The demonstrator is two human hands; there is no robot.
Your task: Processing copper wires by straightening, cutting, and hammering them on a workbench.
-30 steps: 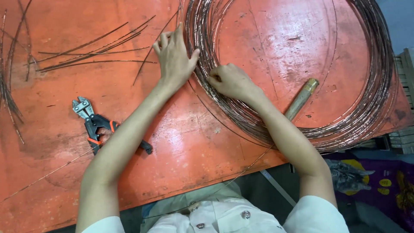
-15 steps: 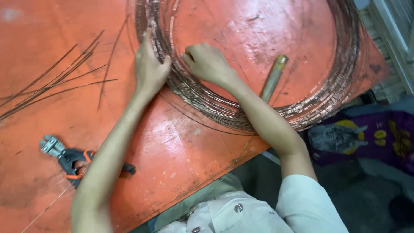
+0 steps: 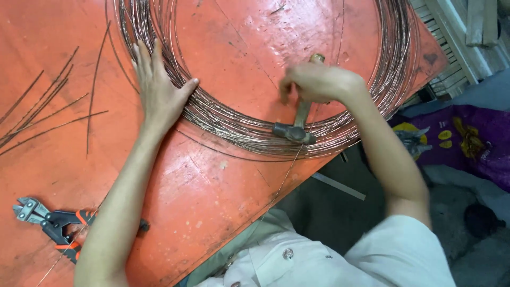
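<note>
Left hand [image 3: 159, 93] pressed flat, fingers spread and released, on the near-left arc of a large wire coil [image 3: 234, 119] spread over the orange tabletop [image 3: 212, 196] toward its far right corner. Right hand [image 3: 319, 82] clenched around the wooden handle of a hammer [image 3: 297, 125], its metal head resting on the coil's near arc close to the tabletop's near edge. Loose cut wires [image 3: 48, 114] by the left edge, bolt cutters [image 3: 50, 220] at the near left corner.
</note>
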